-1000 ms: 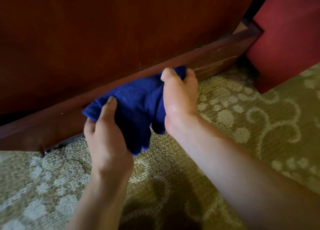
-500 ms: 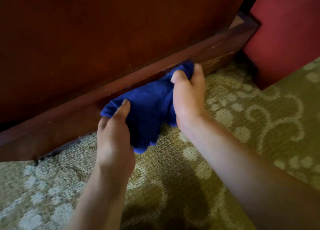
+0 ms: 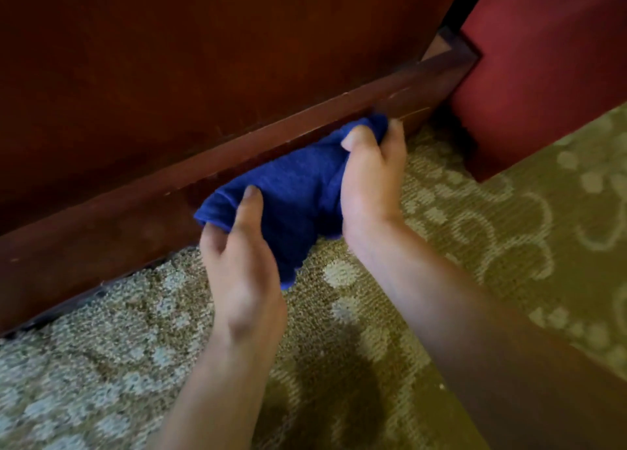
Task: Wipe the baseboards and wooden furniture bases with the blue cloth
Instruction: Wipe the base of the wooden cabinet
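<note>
A bunched blue cloth [image 3: 298, 191] lies against the dark wooden base [image 3: 101, 239] of a large wooden cabinet, just above the carpet. My left hand [image 3: 244, 273] grips the cloth's left end, thumb on top and fingers curled under it. My right hand [image 3: 369, 181] grips the right end, fingers wrapped over the top edge and pressed toward the base. A lower corner of the cloth hangs down between my wrists.
The cabinet's red-brown panel [image 3: 203, 59] fills the upper view. A red upholstered piece [image 3: 543, 76] stands right of the base's end corner. Patterned green and cream carpet [image 3: 509, 229] covers the floor below and to the right.
Both hands have carried the cloth up and to the right along the wooden base, nearer its right end corner. The grip on the cloth is unchanged.
</note>
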`<action>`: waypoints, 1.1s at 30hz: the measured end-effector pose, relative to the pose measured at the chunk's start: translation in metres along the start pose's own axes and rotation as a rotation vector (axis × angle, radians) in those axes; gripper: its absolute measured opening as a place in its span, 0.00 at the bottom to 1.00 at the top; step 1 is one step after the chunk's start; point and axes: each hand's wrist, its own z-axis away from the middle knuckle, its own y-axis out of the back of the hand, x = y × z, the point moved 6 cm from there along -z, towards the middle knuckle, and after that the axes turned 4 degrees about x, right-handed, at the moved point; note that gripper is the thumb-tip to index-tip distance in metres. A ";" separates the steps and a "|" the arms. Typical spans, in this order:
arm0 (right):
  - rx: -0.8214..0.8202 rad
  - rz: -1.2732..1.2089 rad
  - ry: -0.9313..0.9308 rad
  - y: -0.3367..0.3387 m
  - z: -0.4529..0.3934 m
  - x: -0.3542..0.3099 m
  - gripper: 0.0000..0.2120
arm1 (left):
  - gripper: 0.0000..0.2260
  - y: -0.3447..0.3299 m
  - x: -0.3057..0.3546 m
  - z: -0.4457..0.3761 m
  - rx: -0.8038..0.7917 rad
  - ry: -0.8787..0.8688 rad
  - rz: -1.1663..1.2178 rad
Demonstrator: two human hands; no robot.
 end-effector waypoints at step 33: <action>0.157 0.166 -0.149 0.051 -0.078 0.008 0.05 | 0.06 -0.067 -0.038 0.007 -0.443 0.232 -0.162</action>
